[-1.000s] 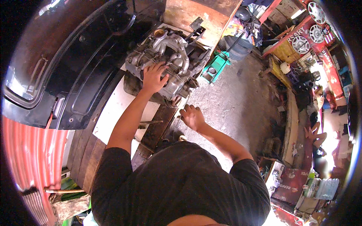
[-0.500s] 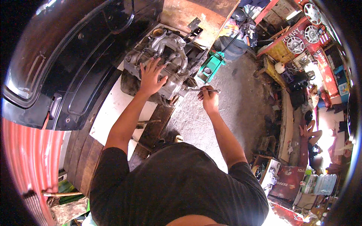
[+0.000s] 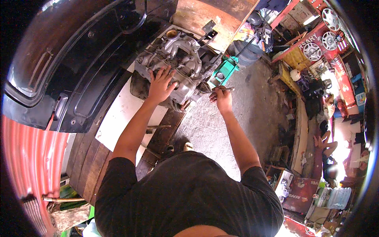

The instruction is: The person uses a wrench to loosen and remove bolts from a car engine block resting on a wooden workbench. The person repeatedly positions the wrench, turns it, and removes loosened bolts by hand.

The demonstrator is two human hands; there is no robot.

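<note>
Cluttered workshop, rough concrete floor [image 3: 256, 114] to the right, big black vehicle panel [image 3: 79, 67] to the left. White-topped surface [image 3: 118, 120] between them, with wooden planks [image 3: 92, 164] at its near left. The engine [image 3: 185, 59] sits on the surface, ahead of both hands; its near edge slants from upper left down to lower right.

Left hand [image 3: 161, 86] is the nearer one: palm down, fingers spread, resting on the engine's near side. Right hand [image 3: 223, 98] is just off the engine's right end, over the floor, fingers closed in a pinch on a slim metal tool, wrench-like [image 3: 231, 89]. Tool's long axis runs roughly left-right, left end pointing at the engine's right near corner; touching or just short, can't tell.

Green jack [image 3: 224, 72] stands on the floor just beyond the right hand. Containers: clear plastic bottles [image 3: 339, 197] grouped at lower right, contents unclear; open box [image 3: 276, 173] nearby, small parts inside too blurred to name; pale jug [image 3: 295, 75] at far right, contents hidden.
</note>
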